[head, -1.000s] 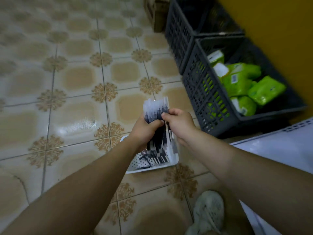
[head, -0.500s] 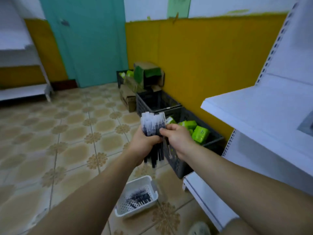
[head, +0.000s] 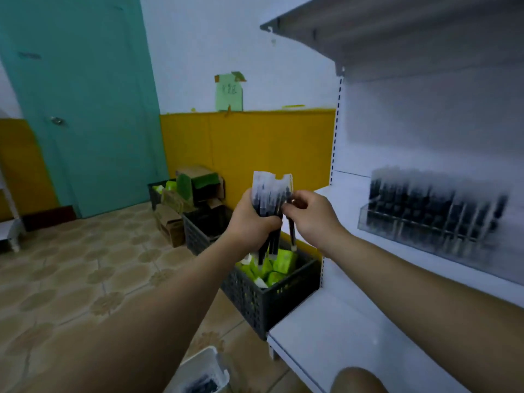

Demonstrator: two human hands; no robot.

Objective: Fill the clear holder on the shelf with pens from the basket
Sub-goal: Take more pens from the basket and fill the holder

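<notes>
Pens (head: 270,194) now raised level with the clear holder (head: 402,232), to its left; left hand (head: 251,222) grips them, right hand (head: 310,217) seemingly pinches one for loading

Bare white shelf board (head: 351,202) lies open left of the clear plastic holder (head: 431,219); grey upper shelf board (head: 411,32) overhangs well above.

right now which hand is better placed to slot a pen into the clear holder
Probably the right hand: it pinches one pen and is nearer the clear holder; the left hand grips the bundle.
</notes>
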